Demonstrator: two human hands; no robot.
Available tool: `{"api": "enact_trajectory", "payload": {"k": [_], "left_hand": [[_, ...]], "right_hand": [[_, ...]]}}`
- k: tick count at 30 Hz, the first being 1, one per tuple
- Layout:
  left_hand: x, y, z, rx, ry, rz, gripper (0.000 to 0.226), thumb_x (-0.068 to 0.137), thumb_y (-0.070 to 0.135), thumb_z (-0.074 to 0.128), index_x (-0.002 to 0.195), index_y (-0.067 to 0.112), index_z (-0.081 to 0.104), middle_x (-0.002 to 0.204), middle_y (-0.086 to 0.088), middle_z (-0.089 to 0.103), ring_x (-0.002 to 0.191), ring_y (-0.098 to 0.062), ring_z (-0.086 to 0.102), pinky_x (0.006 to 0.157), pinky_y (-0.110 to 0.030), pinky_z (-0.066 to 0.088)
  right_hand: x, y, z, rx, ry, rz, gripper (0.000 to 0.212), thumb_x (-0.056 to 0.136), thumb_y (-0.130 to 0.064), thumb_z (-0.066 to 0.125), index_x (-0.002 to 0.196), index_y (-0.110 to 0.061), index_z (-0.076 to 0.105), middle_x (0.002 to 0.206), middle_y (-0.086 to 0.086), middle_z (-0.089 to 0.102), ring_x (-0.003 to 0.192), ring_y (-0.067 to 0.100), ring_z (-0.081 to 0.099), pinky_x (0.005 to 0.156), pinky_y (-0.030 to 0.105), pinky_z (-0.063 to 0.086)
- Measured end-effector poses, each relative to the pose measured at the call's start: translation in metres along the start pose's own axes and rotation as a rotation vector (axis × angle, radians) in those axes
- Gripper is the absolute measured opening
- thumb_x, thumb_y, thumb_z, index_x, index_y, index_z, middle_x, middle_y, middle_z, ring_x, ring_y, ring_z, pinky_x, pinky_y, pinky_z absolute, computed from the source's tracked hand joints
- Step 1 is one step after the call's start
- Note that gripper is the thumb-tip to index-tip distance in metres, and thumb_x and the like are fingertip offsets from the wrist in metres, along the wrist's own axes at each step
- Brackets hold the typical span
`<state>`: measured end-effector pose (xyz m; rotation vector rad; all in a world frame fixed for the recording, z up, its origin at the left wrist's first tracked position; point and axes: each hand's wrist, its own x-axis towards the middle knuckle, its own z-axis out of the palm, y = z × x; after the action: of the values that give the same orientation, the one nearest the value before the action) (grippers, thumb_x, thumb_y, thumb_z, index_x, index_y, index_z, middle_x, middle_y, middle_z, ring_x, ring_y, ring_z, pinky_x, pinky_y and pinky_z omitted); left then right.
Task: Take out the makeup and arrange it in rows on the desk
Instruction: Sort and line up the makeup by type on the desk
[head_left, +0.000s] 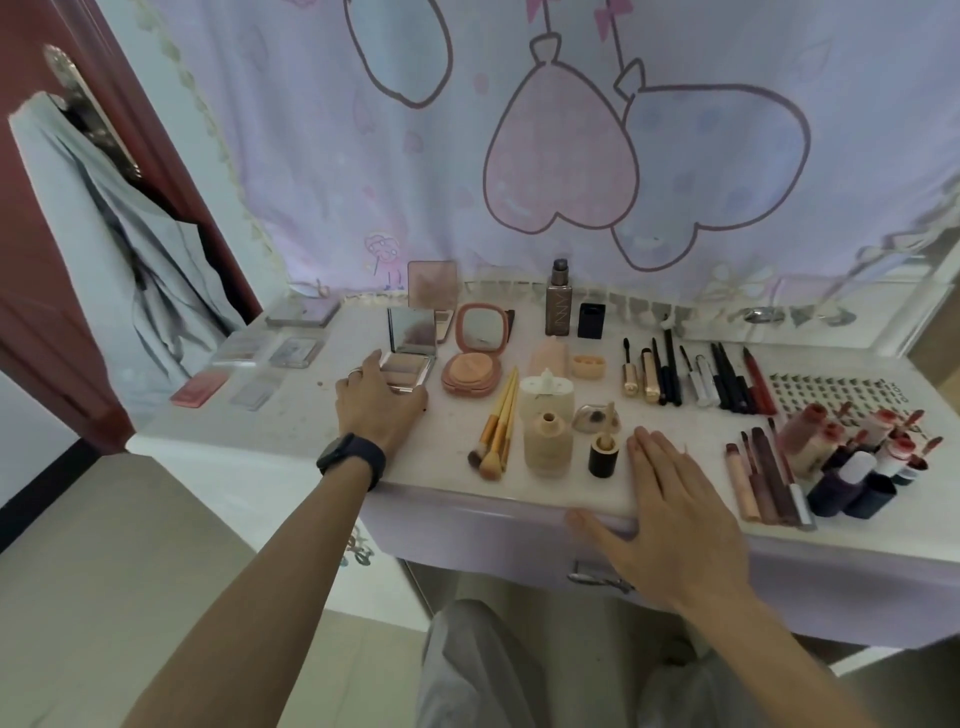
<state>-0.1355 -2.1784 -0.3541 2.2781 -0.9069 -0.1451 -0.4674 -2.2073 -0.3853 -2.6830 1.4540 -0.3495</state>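
Your left hand (379, 402) grasps glossy rectangular mirrored palette (411, 365), 10 o'clock; your right hand (670, 514) released, flat on smooth desk (296, 421) edge, 5 o'clock.

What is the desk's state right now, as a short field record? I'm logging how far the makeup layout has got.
left hand: on the open mirrored palette, at its near corner
right hand: flat on the desk front edge, holding nothing
centre: brushes, beige bottles
right: row of pencils and mascaras; lipsticks nearer
far left: flat palettes in rows
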Motion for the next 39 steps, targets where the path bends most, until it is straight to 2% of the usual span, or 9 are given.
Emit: {"api": "enact_trajectory", "payload": {"k": [12, 18, 21, 23, 27, 30, 32, 34, 39], "left_hand": [[-0.002, -0.001, 0.001, -0.118, 0.03, -0.005, 0.08, 0.078, 0.041, 0.074, 0.147, 0.016, 0.041, 0.124, -0.008, 0.062, 0.124, -0.03, 0.048, 0.102, -0.044, 0.047], [0.007, -0.011, -0.01, -0.133, -0.026, 0.039, 0.077, 0.085, 0.043, 0.07, 0.149, 0.013, 0.039, 0.145, -0.015, 0.048, 0.136, -0.033, 0.04, 0.113, -0.044, 0.035], [0.017, -0.03, -0.031, -0.009, 0.068, 0.036, 0.061, 0.095, 0.034, 0.058, 0.148, 0.012, 0.039, 0.152, -0.019, 0.037, 0.143, -0.035, 0.026, 0.117, -0.045, 0.025], [0.022, -0.052, -0.045, 0.156, 0.125, -0.013, 0.061, 0.095, 0.035, 0.053, 0.149, 0.012, 0.037, 0.157, -0.019, 0.03, 0.146, -0.034, 0.019, 0.119, -0.047, 0.019], [0.023, -0.097, -0.063, 0.401, 0.03, -0.148, 0.069, 0.098, 0.049, 0.036, 0.155, 0.012, 0.023, 0.165, -0.01, 0.013, 0.152, -0.027, 0.004, 0.121, -0.052, 0.005], [0.017, -0.104, -0.064, 0.405, 0.023, -0.127, 0.06, 0.098, 0.044, 0.033, 0.146, 0.008, 0.037, 0.158, -0.017, 0.029, 0.148, -0.033, 0.017, 0.119, -0.055, 0.013], [0.01, -0.101, -0.063, 0.399, 0.09, -0.072, 0.043, 0.097, 0.032, 0.038, 0.126, 0.005, 0.055, 0.137, -0.027, 0.046, 0.132, -0.043, 0.037, 0.113, -0.054, 0.027], [-0.001, -0.096, -0.062, 0.323, 0.151, -0.042, 0.032, 0.099, 0.025, 0.043, 0.117, 0.004, 0.06, 0.124, -0.027, 0.049, 0.115, -0.046, 0.048, 0.105, -0.052, 0.037], [-0.015, -0.093, -0.068, 0.212, 0.14, -0.062, 0.03, 0.1, 0.031, 0.049, 0.118, 0.01, 0.061, 0.128, -0.023, 0.049, 0.115, -0.043, 0.048, 0.098, -0.048, 0.043]], "right_hand": [[-0.002, 0.0, 0.001, 0.007, 0.018, -0.004, 0.114, 0.08, -0.093, 0.016, 0.158, -0.01, 0.021, 0.166, 0.004, 0.018, 0.154, 0.017, 0.013, 0.124, 0.033, 0.005], [0.0, 0.0, 0.0, 0.003, 0.013, -0.004, 0.114, 0.08, -0.093, 0.014, 0.16, -0.012, 0.013, 0.168, 0.002, 0.01, 0.155, 0.014, 0.006, 0.122, 0.03, -0.002], [-0.001, 0.0, 0.002, 0.009, 0.032, 0.007, 0.114, 0.08, -0.093, 0.015, 0.159, -0.011, 0.018, 0.167, 0.003, 0.015, 0.154, 0.015, 0.01, 0.124, 0.032, 0.004], [-0.001, 0.0, 0.002, 0.007, 0.028, 0.011, 0.115, 0.079, -0.094, 0.016, 0.159, -0.011, 0.019, 0.167, 0.003, 0.017, 0.154, 0.016, 0.012, 0.125, 0.034, 0.008], [0.0, 0.0, 0.003, 0.0, 0.042, 0.013, 0.115, 0.079, -0.094, 0.018, 0.157, -0.009, 0.026, 0.165, 0.006, 0.024, 0.153, 0.019, 0.02, 0.124, 0.037, 0.014], [0.0, -0.001, 0.002, -0.016, 0.037, 0.009, 0.115, 0.079, -0.094, 0.017, 0.157, -0.01, 0.025, 0.165, 0.005, 0.022, 0.153, 0.018, 0.019, 0.124, 0.034, 0.011], [0.0, -0.001, 0.001, -0.019, 0.036, 0.004, 0.115, 0.079, -0.093, 0.016, 0.157, -0.01, 0.024, 0.165, 0.004, 0.022, 0.153, 0.018, 0.017, 0.123, 0.033, 0.008], [-0.001, -0.001, 0.0, -0.005, 0.028, 0.001, 0.116, 0.078, -0.094, 0.015, 0.158, -0.01, 0.023, 0.166, 0.004, 0.021, 0.153, 0.017, 0.016, 0.122, 0.032, 0.006], [-0.002, -0.001, -0.002, 0.017, 0.016, 0.004, 0.118, 0.075, -0.095, 0.011, 0.158, -0.011, 0.02, 0.167, 0.004, 0.018, 0.154, 0.017, 0.014, 0.122, 0.032, 0.005]]}}
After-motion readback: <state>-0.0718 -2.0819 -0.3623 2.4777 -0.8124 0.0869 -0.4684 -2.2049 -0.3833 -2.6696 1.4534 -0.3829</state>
